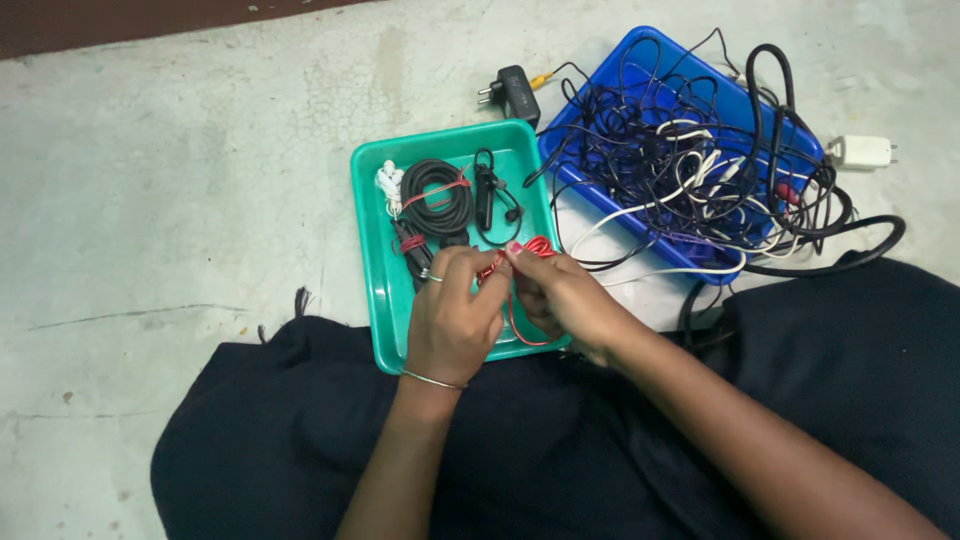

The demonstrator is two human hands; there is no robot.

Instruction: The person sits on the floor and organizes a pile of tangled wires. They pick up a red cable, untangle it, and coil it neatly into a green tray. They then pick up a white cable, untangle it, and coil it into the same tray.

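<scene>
Concrete floor [180, 200], pale and cracked, carries all items; a dark strip runs along its top left edge.

A red cable [520, 290] sits over the near right corner of a green tray [372, 260]. Both hands grip it. The left hand [452, 320] has its fingers [455, 262] curled closed around the cable's upper part. The right hand [562, 300] pinches the cable with closed fingertips, just beside the left hand. A loop of the cable hangs below the hands and reaches the tray's near rim.

Inside the green tray, behind the hands, lie a coiled black cable [437, 195] bound with a red tie, a white earphone bundle [389, 185] at its left, and a black earpiece [487, 190] at its right. The tray's near edge touches the person's dark garment [560, 450].

A blue tray [640, 55] stands just right of the green tray, corners nearly touching. A tangle of black and white wires [700, 170] fills it and spills over its right and near rims. A black plug adapter [515, 92] lies behind the trays; a white charger [860, 152] lies beyond the blue tray's right edge.

Open floor extends left of the green tray.
</scene>
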